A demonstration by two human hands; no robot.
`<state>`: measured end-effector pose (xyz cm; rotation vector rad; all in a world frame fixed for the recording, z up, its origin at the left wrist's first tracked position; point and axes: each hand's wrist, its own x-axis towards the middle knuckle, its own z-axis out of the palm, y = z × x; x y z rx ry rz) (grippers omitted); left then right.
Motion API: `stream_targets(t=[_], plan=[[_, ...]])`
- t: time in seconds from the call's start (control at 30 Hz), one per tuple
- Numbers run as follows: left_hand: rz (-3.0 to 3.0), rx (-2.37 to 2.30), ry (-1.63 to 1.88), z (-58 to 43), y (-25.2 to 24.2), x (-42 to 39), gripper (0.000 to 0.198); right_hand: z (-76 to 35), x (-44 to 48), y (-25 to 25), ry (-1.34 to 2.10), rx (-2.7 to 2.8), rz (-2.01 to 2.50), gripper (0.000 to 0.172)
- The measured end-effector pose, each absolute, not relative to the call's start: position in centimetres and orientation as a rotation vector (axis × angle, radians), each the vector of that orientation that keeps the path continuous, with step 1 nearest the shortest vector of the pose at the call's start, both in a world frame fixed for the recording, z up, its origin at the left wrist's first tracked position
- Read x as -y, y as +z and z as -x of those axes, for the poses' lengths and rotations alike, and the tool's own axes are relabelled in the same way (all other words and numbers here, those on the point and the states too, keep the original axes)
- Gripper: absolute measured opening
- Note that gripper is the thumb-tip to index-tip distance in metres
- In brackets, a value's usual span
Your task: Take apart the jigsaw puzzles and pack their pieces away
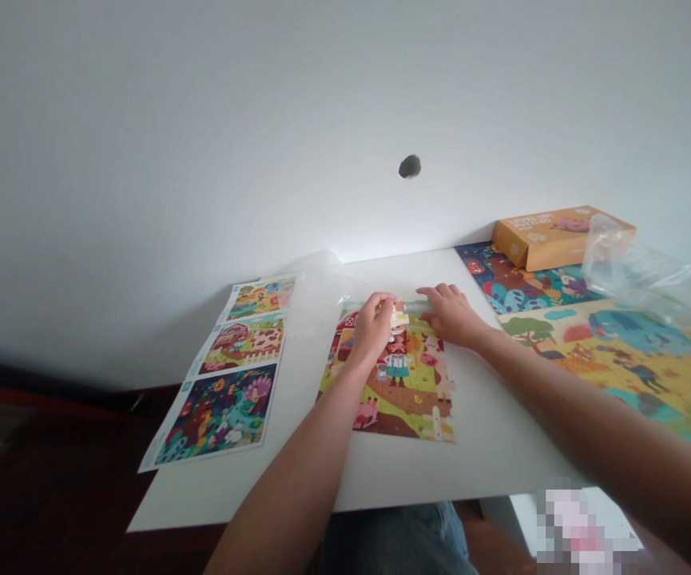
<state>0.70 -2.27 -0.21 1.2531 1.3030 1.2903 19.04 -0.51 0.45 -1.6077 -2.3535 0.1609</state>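
Note:
A colourful farm jigsaw puzzle (402, 391) lies on the white table (297, 471) in front of me. My left hand (372, 326) rests on its upper part, fingers curled and pinching a small puzzle piece (399, 319) at the fingertips. My right hand (453, 311) lies on the puzzle's top edge just right of it, fingers bent and pressed down on the pieces there. The two hands nearly touch above a farmer figure printed on the puzzle.
A sheet with three printed reference pictures (228, 375) hangs over the table's left edge. Larger finished puzzles (638, 351) cover the right side, with an orange box (552, 235) and a clear plastic bag (638, 267) at the back right. A white wall stands behind.

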Motion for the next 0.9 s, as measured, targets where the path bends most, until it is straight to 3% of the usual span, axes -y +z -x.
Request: stream_targets(t=[0.13,0.3,0.4,0.53,0.7,0.9], plan=[[-1.211,-1.305,1.28,-0.9,-0.2,2.4,0.024,-19.1,0.2,0.3,0.253,2.235,1.506,0.049],[-1.163,-1.285,1.338,-0.9,0.1,2.3,0.015,-19.2,0.9,1.4,0.263,2.085,1.382,0.018],[-1.164,-1.257,1.336,-0.9,0.5,2.5,0.015,-19.1,1.4,2.1,0.289,1.92,1.306,0.024],[-1.263,-1.181,1.272,-1.2,1.3,3.1,0.03,-18.4,1.9,2.1,0.453,1.911,1.235,0.035],[-1.443,-1.129,1.205,-1.4,1.8,3.6,0.028,-17.7,1.7,1.4,0.409,1.998,1.113,0.035],[-1.088,-1.258,1.359,-0.9,0.2,2.3,0.035,-18.9,2.1,2.5,0.26,2.32,1.576,0.044]])
